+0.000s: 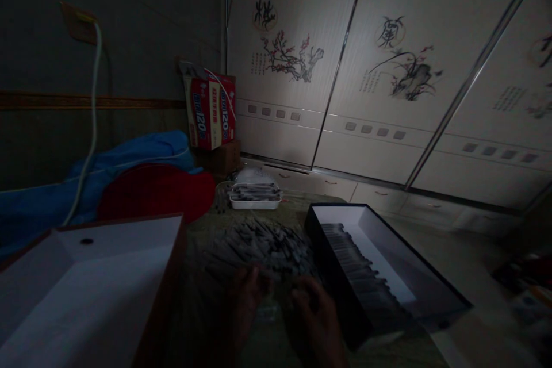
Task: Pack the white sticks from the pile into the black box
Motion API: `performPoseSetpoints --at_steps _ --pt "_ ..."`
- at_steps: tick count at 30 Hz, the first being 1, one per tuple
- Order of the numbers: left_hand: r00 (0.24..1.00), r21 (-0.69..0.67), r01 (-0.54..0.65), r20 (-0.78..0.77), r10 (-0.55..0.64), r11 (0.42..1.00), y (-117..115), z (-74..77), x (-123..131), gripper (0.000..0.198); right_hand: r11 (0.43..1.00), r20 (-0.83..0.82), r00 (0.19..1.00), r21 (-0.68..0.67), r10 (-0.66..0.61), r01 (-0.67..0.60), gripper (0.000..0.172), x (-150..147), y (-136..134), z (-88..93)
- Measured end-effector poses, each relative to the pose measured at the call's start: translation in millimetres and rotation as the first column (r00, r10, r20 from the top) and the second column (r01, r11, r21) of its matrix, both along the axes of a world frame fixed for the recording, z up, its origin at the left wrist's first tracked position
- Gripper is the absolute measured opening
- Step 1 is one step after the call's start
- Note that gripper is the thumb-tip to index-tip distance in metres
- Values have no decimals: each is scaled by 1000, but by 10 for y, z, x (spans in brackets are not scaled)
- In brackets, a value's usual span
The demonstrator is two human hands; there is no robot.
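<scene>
My left hand (248, 293) is just in front of a heap of slim, dark, pen-like sticks (263, 244) on the table. Its fingers are curled together, and the dim light hides what is between them. To its right, my right hand (314, 307) has its thumb and fingers bent into a pinch; what they hold is too dark to make out. A small clear plastic piece (266, 314) lies between the hands. Beside my right hand stands a dark-rimmed box (411, 253), white inside, with a row of similar sticks (357, 264) laid along its left side.
On the left is a large open box lid or tray (99, 282) with a white inside. Behind the heap, a white tray (255, 204) holds more sticks. Red cloth (157, 192), blue cloth (133, 155), a red carton (211, 109) and a white cable (94, 109) are farther back.
</scene>
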State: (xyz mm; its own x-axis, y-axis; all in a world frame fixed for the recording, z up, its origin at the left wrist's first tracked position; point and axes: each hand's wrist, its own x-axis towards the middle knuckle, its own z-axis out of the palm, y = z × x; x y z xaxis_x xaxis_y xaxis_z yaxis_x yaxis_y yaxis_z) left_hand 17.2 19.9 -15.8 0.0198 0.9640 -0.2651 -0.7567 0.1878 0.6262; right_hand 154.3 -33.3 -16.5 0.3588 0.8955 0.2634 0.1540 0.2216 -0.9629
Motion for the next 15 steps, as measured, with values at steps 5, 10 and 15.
performPoseSetpoints --at_steps 5,10,15 --pt "990 6 77 -118 -76 997 -1 -114 15 30 998 32 999 -64 10 -8 25 5 -24 -79" --pt "975 67 116 -200 -101 991 36 -237 6 34 997 66 998 -71 7 -3 26 6 -11 -175" --pt "965 34 135 -233 -123 990 54 -270 20 37 993 53 998 -114 -30 36 29 8 17 -208"
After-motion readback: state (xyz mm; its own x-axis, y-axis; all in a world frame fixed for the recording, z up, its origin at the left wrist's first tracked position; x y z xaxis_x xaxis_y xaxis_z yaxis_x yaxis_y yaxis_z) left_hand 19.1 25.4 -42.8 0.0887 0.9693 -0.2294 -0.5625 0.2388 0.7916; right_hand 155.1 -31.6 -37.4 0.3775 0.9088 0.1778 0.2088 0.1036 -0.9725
